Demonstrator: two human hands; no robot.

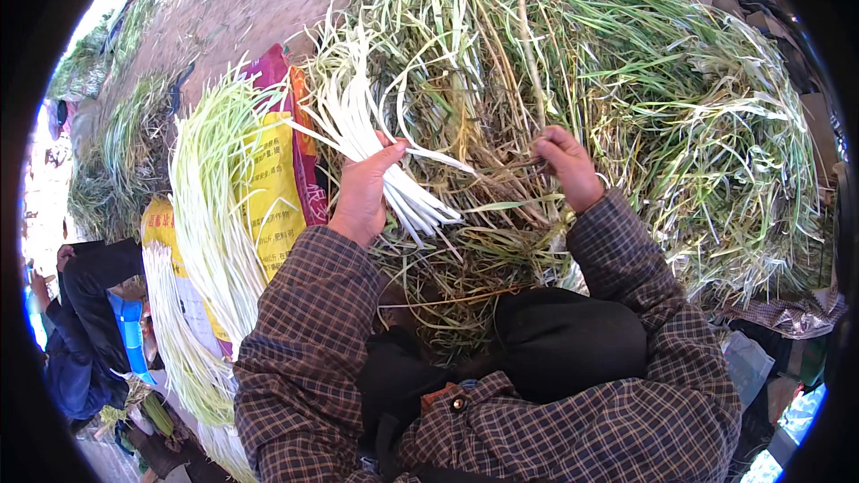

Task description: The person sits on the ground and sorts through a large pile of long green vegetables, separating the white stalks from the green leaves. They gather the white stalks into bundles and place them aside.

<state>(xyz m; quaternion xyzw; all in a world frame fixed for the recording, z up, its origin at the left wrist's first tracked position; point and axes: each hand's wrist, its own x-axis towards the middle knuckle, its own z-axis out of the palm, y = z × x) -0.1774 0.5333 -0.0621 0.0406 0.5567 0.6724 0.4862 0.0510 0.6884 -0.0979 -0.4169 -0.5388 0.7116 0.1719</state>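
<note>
My left hand (366,191) is closed around a small bunch of white vegetable stalks (356,107), which look like blanched chives. Their cut-looking ends fan out below the thumb, and their limp tips spread upward. To the right, my right hand (569,162) pinches a thin, dry brown stalk (530,40) between thumb and fingertips. That stalk runs up to the top edge of the view. Beneath both hands lies a heap of tangled green and straw-coloured leaves (496,235). One loose white stem (439,159) points from the bunch towards my right hand.
Left of me, a long pile of pale stalks (208,194) rests on a yellow and purple printed sack (278,181). More pale stalks (174,322) lie nearer. Another person (87,329) sits at the far left. A large leafy heap (684,121) fills the right side, with cardboard (819,134) beyond.
</note>
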